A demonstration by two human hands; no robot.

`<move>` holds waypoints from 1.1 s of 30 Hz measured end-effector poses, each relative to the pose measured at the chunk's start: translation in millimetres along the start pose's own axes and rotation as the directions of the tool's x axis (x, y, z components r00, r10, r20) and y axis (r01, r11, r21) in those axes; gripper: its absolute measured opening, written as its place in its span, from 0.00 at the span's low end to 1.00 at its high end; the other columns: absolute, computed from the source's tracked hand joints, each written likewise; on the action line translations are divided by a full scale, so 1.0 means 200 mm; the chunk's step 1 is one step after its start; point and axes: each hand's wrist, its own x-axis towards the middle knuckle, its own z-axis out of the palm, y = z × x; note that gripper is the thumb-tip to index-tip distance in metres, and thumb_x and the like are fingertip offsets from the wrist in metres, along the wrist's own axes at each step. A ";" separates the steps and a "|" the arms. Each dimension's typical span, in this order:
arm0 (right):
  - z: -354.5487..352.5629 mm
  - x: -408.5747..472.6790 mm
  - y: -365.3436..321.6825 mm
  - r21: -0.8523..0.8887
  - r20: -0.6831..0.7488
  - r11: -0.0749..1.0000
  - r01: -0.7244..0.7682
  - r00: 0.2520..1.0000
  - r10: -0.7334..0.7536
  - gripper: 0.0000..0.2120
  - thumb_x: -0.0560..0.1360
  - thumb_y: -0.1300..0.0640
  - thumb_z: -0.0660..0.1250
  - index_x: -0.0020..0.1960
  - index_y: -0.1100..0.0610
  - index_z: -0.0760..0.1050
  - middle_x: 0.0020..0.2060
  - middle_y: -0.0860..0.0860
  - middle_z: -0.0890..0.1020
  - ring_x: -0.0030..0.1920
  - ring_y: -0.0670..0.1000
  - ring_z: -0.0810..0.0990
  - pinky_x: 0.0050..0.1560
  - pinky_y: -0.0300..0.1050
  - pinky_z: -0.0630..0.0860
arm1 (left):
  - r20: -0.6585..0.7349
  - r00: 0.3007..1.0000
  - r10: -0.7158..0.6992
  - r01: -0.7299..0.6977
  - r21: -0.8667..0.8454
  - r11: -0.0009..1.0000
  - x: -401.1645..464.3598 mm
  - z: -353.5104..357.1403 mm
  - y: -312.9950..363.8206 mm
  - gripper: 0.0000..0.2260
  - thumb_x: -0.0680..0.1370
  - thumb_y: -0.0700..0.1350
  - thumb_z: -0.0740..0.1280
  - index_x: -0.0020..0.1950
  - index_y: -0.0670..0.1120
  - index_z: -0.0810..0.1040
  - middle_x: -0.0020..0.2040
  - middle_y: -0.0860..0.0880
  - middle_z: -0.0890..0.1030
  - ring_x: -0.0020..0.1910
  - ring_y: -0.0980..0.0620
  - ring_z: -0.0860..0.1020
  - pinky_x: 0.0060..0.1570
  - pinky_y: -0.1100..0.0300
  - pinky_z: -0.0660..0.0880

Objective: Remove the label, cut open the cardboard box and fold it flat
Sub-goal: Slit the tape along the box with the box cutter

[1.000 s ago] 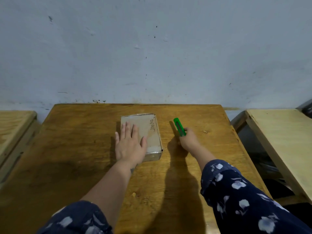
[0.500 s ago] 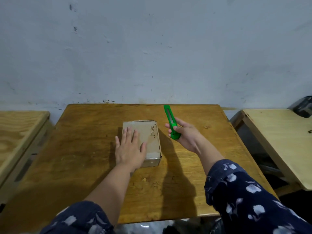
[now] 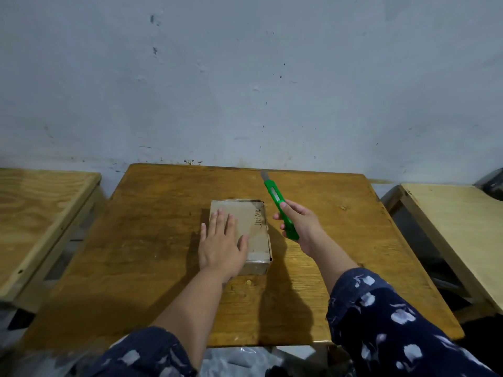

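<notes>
Since half a second ago the right hand, its grip closed round the one green cutter, has pushed the blade out right of the single box mid-tabletop, while the left hand still lies flat, hiding the box's near-left top.

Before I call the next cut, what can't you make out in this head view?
- Cardboard box: near-left part of its top is hidden under the left hand; no label shows on the visible part.
- Handwriting on the box: too small to read.
- Green utility knife: middle of the handle is covered by the right hand; blade tip is blurred.
</notes>
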 end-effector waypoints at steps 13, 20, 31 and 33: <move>0.17 0.16 -0.05 -0.817 0.007 0.538 0.210 0.935 -0.355 0.16 0.79 0.57 0.60 0.65 0.47 0.71 0.55 0.50 0.81 0.48 0.51 0.79 0.53 0.50 0.72 | -0.031 0.999 -0.013 0.012 -0.015 1.000 0.01 0.02 0.01 0.29 0.80 0.59 0.44 0.79 0.47 0.46 0.79 0.45 0.43 0.78 0.48 0.40 0.76 0.47 0.42; 0.25 0.22 -0.08 -0.952 0.249 0.032 0.305 0.830 -0.499 0.15 0.79 0.49 0.58 0.63 0.38 0.73 0.56 0.47 0.79 0.58 0.52 0.71 0.48 0.50 0.58 | 0.000 1.000 -0.001 0.001 -0.001 1.000 0.00 0.02 0.00 0.32 0.79 0.61 0.41 0.79 0.46 0.44 0.79 0.45 0.40 0.77 0.48 0.37 0.76 0.46 0.41; 0.38 0.22 -0.08 -0.932 0.348 -0.124 0.340 0.743 -0.572 0.13 0.79 0.51 0.60 0.60 0.41 0.77 0.53 0.46 0.80 0.54 0.53 0.70 0.45 0.48 0.52 | 0.000 1.000 -0.012 0.012 0.030 0.999 0.00 0.00 0.01 0.34 0.79 0.62 0.45 0.79 0.44 0.43 0.79 0.44 0.41 0.77 0.47 0.37 0.76 0.46 0.41; 0.38 0.22 -0.08 -0.921 0.379 -0.161 0.355 0.719 -0.582 0.13 0.79 0.52 0.60 0.60 0.41 0.77 0.51 0.46 0.80 0.53 0.53 0.70 0.46 0.49 0.53 | -0.005 1.000 -0.011 0.011 0.031 0.999 0.00 0.01 0.01 0.34 0.79 0.62 0.45 0.79 0.44 0.44 0.79 0.44 0.41 0.77 0.47 0.38 0.76 0.46 0.41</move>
